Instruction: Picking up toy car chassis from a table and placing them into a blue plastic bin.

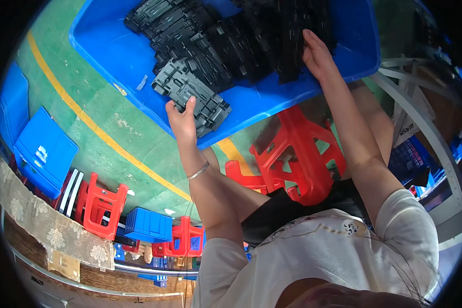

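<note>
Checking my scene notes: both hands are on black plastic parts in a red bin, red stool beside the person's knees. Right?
Not quite: the bin is blue, not red. The head view shows the left hand and right hand on the black plastic parts inside it. The red stool beside the knees is correct.

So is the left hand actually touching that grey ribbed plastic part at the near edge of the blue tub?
Touching. The head view shows the left hand with fingers laid on the grey ribbed plastic part, no gap visible.

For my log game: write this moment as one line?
left hand: grips grey plastic part | right hand: on black parts | blue bin: holds them
</note>
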The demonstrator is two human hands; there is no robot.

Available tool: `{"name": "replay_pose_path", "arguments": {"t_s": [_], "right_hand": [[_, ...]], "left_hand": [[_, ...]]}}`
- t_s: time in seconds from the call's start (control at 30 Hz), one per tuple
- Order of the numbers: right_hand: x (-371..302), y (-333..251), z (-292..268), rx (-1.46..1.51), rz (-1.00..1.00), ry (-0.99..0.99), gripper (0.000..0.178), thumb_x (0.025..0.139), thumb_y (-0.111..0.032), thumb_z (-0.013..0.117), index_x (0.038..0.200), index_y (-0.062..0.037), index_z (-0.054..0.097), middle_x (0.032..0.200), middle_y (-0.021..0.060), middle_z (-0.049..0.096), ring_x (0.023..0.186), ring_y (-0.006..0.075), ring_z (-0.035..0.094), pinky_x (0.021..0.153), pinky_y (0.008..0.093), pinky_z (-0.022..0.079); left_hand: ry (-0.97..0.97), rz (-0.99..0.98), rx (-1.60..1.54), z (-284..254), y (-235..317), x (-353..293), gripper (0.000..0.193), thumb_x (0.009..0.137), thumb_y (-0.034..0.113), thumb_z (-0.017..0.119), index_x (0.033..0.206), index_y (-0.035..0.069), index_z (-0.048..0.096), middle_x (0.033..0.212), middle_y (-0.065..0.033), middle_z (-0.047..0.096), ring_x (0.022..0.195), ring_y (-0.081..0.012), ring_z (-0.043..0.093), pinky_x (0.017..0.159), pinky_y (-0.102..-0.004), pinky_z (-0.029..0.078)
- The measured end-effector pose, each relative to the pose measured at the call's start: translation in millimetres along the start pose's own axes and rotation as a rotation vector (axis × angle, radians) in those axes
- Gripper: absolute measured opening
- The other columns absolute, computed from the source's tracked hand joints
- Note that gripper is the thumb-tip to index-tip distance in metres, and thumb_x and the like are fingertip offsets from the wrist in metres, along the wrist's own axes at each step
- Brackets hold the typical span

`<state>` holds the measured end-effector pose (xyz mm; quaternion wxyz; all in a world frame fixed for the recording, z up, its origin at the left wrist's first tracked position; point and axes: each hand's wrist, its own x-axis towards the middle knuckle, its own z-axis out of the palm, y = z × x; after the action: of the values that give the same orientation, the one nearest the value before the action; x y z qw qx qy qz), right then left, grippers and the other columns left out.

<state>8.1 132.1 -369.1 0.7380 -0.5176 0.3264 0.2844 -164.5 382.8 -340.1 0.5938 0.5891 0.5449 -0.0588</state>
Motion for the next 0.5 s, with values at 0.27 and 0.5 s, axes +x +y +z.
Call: {"name": "replay_pose_path", "arguments": {"t_s": [0.27, 0.5], "right_hand": [[-24, 30, 55, -0.393, -0.004, 0.024, 0.019, 0.076, -0.022, 0.053, 0.09, -0.0103, 0.048, 0.082, -0.0044, 0.051, 0.077, 0.0061, 0.047, 0.068, 0.0224, 0.038], [-90, 70, 138, -0.75, -0.348, -0.474, 0.012, 0.075, -0.011, 0.053, 0.079, -0.0007, 0.047, 0.066, -0.0015, 0.044, 0.065, 0.004, 0.039, 0.059, 0.0198, 0.037]], "left_hand": [[-0.321, -0.035, -0.376, -24, 26, -13, 0.047, 0.067, 0.009, 0.06, 0.107, -0.004, 0.038, 0.102, -0.0095, 0.048, 0.091, -0.0173, 0.047, 0.081, -0.0263, 0.035], [-0.531, -0.064, -0.652, -43, 32, -14, 0.068, 0.062, 0.012, 0.064, 0.117, -0.001, 0.027, 0.112, -0.0102, 0.038, 0.102, -0.0206, 0.039, 0.089, -0.0314, 0.03]]}}
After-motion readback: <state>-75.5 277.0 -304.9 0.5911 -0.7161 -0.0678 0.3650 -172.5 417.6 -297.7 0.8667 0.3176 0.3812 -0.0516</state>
